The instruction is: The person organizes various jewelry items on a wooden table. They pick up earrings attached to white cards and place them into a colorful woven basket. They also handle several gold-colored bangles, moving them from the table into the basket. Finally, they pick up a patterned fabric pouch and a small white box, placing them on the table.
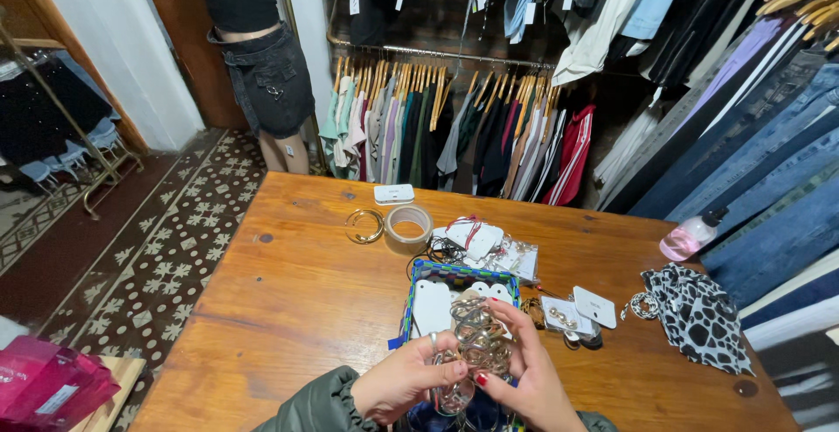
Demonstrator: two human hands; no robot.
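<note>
Left grip [404, 381]: grasping the bangle cluster [479, 338] from below
Right grip [523, 371]: pinching same cluster
Advice: work over the patterned box [419, 268] just beyond, separating rings slowly

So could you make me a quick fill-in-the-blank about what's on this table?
1. Both hands hold a tangle of metal ____.
2. The tape roll lies beside a gold ____.
3. The pink bottle lies near the table's ____ edge.

Missing words: chains; bangle; right
</note>
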